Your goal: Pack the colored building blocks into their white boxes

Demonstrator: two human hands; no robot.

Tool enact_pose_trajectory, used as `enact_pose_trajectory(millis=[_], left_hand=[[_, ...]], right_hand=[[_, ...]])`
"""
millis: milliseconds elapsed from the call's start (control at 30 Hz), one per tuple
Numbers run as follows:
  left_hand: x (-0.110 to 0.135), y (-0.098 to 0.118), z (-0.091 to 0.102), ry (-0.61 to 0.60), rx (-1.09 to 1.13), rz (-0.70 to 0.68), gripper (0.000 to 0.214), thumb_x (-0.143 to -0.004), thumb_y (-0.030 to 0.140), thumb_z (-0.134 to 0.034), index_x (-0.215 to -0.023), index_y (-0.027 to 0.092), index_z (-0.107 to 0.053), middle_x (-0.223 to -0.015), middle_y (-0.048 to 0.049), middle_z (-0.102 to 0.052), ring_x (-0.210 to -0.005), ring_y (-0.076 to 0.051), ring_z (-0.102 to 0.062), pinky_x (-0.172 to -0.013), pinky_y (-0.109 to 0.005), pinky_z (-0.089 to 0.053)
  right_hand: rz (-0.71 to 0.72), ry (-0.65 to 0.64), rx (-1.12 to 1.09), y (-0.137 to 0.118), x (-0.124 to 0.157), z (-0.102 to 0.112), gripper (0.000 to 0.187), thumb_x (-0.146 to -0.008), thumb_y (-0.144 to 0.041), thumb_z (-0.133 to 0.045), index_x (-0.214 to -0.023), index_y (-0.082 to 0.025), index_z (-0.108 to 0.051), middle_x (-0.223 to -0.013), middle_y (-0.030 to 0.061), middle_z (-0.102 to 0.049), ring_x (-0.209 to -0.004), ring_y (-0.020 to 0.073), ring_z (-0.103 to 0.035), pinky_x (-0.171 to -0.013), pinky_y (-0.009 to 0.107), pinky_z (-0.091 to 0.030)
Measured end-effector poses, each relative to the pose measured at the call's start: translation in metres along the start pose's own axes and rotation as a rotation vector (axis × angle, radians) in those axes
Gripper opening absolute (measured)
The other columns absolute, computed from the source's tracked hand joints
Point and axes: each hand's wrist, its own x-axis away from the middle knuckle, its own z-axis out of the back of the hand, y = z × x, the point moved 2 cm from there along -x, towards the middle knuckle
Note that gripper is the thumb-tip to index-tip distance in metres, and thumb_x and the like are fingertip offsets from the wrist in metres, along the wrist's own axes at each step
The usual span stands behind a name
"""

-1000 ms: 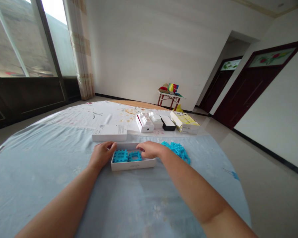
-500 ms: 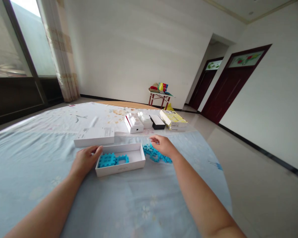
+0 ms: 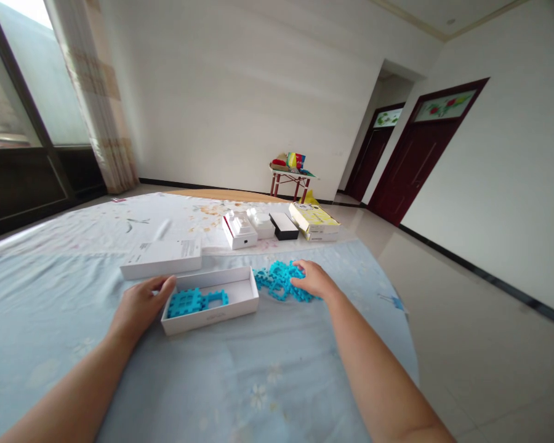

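An open white box (image 3: pixel 212 319) sits on the blue tablecloth, with several blue interlocking plastic pieces (image 3: pixel 187 301) at its left end. My left hand (image 3: pixel 136 307) grips the left end of this box, its thumb at the rim. Right of the box lies a loose pile of similar blue pieces (image 3: pixel 281 284). My right hand (image 3: pixel 317 280) is at the pile's right side, thumb and forefinger apart around some pieces. Whether it has hold of one is hard to make out.
Behind the box lies a white lid (image 3: pixel 166 257). Farther back stand a white box with a moulded insert (image 3: pixel 240 231), another white item (image 3: pixel 261 223), a black-sided box (image 3: pixel 284 227) and a yellow-and-white box (image 3: pixel 314 221). A small side table (image 3: pixel 290 174) stands by the wall.
My right hand has moved from above the pile down to its right side, and its fingers have parted. My left hand stays at the box. The whole view has shifted slightly.
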Motion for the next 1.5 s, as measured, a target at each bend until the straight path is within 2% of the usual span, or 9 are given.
enact_pose_trajectory(millis=[133, 233, 433, 533, 767, 933, 1100, 1267, 1500], left_hand=[[0.001, 0.003, 0.001, 0.029, 0.005, -0.034, 0.049, -0.078, 0.054, -0.037, -0.090, 0.018, -0.068, -0.087, -0.0096, -0.070, -0.080, -0.022, -0.063, -0.069, -0.027, -0.042], [0.000, 0.003, 0.001, 0.019, 0.012, -0.011, 0.048, -0.076, 0.055, -0.038, -0.089, 0.020, -0.069, -0.083, -0.0088, -0.071, -0.074, -0.022, -0.064, -0.067, -0.029, -0.043], [0.002, 0.006, 0.004, 0.022, 0.009, -0.005, 0.050, -0.074, 0.054, -0.038, -0.090, 0.019, -0.069, -0.082, -0.0120, -0.071, -0.072, -0.024, -0.064, -0.068, -0.030, -0.042], [0.006, 0.011, 0.005, 0.047, 0.001, -0.066, 0.051, -0.077, 0.054, -0.034, -0.093, 0.019, -0.069, -0.084, -0.0137, -0.071, -0.073, -0.024, -0.064, -0.068, -0.030, -0.042], [0.007, 0.012, 0.007, 0.058, 0.027, -0.062, 0.047, -0.075, 0.053, -0.039, -0.089, 0.020, -0.071, -0.082, -0.0134, -0.071, -0.071, -0.024, -0.064, -0.067, -0.031, -0.041], [0.009, 0.012, 0.007, 0.092, 0.032, -0.103, 0.047, -0.077, 0.056, -0.037, -0.087, 0.025, -0.071, -0.081, -0.0127, -0.072, -0.071, -0.022, -0.064, -0.066, -0.029, -0.040], [0.002, 0.005, 0.004, 0.021, 0.011, -0.001, 0.052, -0.074, 0.054, -0.041, -0.091, 0.016, -0.071, -0.083, -0.0096, -0.072, -0.072, -0.022, -0.064, -0.066, -0.026, -0.042], [-0.001, 0.004, 0.004, -0.003, -0.009, 0.025, 0.050, -0.075, 0.052, -0.042, -0.093, 0.014, -0.070, -0.083, -0.0064, -0.071, -0.073, -0.020, -0.063, -0.066, -0.024, -0.043], [-0.001, 0.002, 0.003, 0.008, 0.003, 0.009, 0.050, -0.075, 0.053, -0.042, -0.092, 0.015, -0.069, -0.083, -0.0056, -0.072, -0.076, -0.021, -0.063, -0.066, -0.024, -0.043]], right_hand=[[-0.044, 0.059, -0.134, 0.014, 0.005, 0.021, 0.053, -0.068, -0.031, -0.062, -0.119, -0.017, -0.053, -0.113, 0.0103, -0.060, -0.100, 0.0208, -0.058, -0.083, 0.029, -0.045], [-0.067, -0.006, -0.116, 0.031, 0.013, 0.032, 0.058, -0.065, -0.028, -0.065, -0.120, -0.015, -0.052, -0.112, 0.0120, -0.060, -0.098, 0.0219, -0.058, -0.083, 0.031, -0.046], [-0.027, -0.163, -0.077, 0.054, 0.024, 0.024, 0.063, -0.060, -0.023, -0.068, -0.120, -0.015, -0.053, -0.113, 0.0112, -0.059, -0.100, 0.0227, -0.058, -0.086, 0.032, -0.045], [-0.005, -0.193, -0.034, 0.054, 0.026, 0.019, 0.065, -0.060, -0.025, -0.067, -0.123, -0.014, -0.052, -0.117, 0.0130, -0.056, -0.100, 0.0235, -0.057, -0.089, 0.034, -0.044], [0.004, -0.199, 0.027, 0.049, 0.026, 0.017, 0.068, -0.059, -0.027, -0.069, -0.124, -0.018, -0.051, -0.122, 0.0120, -0.054, -0.110, 0.0255, -0.052, -0.093, 0.035, -0.040], [0.011, -0.166, -0.028, 0.048, 0.025, 0.016, 0.079, -0.060, -0.023, -0.068, -0.133, -0.018, -0.038, -0.124, 0.0114, -0.054, -0.114, 0.0238, -0.050, -0.094, 0.033, -0.039], [-0.133, -0.106, 0.009, 0.055, 0.029, 0.021, 0.088, -0.058, -0.041, -0.072, -0.135, -0.019, -0.034, -0.128, 0.0141, -0.049, -0.113, 0.0267, -0.051, -0.089, 0.033, -0.041], [-0.229, -0.136, 0.135, 0.050, 0.033, 0.025, 0.090, -0.056, -0.059, -0.068, -0.131, -0.019, -0.040, -0.111, 0.0127, -0.060, -0.100, 0.0287, -0.058, -0.079, 0.034, -0.044], [-0.119, -0.100, 0.051, 0.046, 0.029, 0.020, 0.078, -0.060, -0.038, -0.071, -0.130, -0.019, -0.041, -0.112, 0.0114, -0.058, -0.098, 0.0242, -0.058, -0.083, 0.033, -0.044]])
